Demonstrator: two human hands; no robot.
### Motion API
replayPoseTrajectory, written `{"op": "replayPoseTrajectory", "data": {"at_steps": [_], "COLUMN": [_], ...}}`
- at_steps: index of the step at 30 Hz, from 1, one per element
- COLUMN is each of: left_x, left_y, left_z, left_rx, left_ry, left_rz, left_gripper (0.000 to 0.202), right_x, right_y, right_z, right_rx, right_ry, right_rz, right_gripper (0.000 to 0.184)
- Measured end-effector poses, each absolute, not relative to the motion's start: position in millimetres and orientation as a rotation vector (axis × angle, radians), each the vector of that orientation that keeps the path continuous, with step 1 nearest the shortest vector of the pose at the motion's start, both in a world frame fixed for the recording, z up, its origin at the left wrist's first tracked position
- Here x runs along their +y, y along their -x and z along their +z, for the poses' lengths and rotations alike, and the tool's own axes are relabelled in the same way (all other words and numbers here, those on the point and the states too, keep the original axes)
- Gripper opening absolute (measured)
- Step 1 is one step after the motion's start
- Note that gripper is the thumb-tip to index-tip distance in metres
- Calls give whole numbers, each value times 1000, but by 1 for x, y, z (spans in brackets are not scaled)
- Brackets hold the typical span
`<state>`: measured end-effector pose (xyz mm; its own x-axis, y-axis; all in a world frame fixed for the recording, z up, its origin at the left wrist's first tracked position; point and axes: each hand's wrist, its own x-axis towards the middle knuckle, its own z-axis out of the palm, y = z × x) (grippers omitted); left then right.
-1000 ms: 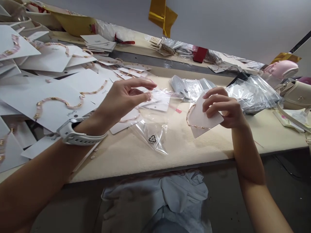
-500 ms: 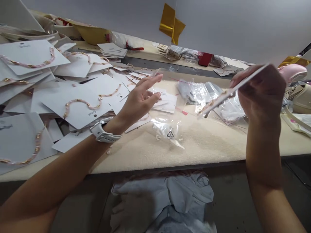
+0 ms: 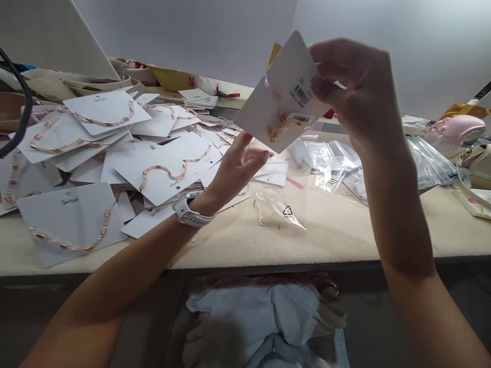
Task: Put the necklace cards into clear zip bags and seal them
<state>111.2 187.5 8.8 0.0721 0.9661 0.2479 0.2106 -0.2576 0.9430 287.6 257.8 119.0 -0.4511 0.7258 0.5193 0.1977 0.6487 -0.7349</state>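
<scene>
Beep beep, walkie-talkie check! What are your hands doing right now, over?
Right hand up high, pinching a white jewellery card, barcode stickers showing. Left hand open, just below it. Clear plastic bag lying underneath on the cream tabletop. Over.

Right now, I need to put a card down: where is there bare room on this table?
The cream table mat is bare along its front edge, between the clear LDPE bag and the right forearm, and again right of that forearm. The left side is crowded with overlapping white necklace cards.
</scene>
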Motion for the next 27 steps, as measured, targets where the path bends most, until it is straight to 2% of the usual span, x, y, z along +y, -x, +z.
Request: {"op": "replayPoseTrajectory", "data": {"at_steps": [4,9,13,16,20,23,27], "left_x": [192,190,189,189,189,190,193], "left_y": [-107,-108,-109,-110,-112,-114,-114], "left_z": [8,9,6,4,5,5,2], "left_rx": [1118,1129,1074,1069,1121,1147,1049], "left_ry": [-1578,-1631,-1656,-1643,-1599,-1526,-1409], "left_rz": [1326,1286,1255,1217,1231,1282,1372], "left_gripper": [50,57,60,63,51,36,31], "right_x": [256,253,257,257,249,245,245], "right_y": [-299,-311,-316,-312,-296,-286,-282], "right_z": [115,104,100,100,99,94,91], "right_rx": [-2137,-2293,-2340,-2304,-2273,-2320,-2349], "right_ry": [801,921,840,840,909,887,831], "right_rz": [684,293,250,198,221,232,296], "right_gripper": [36,22,19,25,38,35,26]}}
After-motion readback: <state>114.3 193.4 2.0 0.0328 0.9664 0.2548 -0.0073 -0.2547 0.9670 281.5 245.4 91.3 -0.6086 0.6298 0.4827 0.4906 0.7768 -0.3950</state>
